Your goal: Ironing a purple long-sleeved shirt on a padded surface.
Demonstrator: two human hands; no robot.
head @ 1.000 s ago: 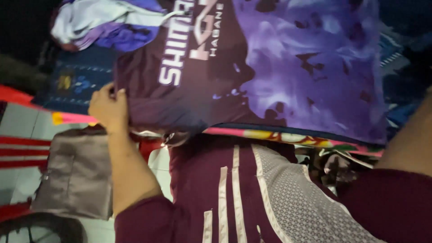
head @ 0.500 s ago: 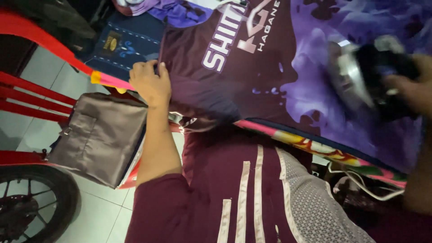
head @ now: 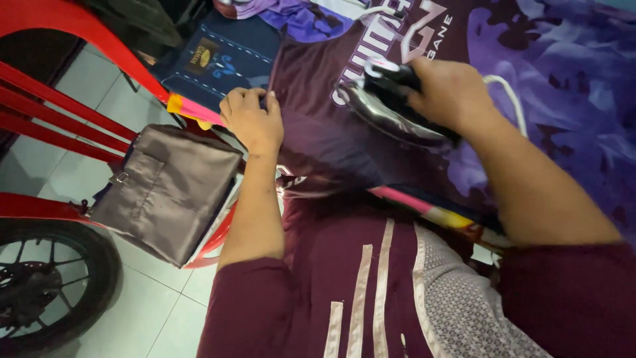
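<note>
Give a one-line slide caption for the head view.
Right hand presses an iron on a purple jersey; left hand pins the jersey's edge.
</note>
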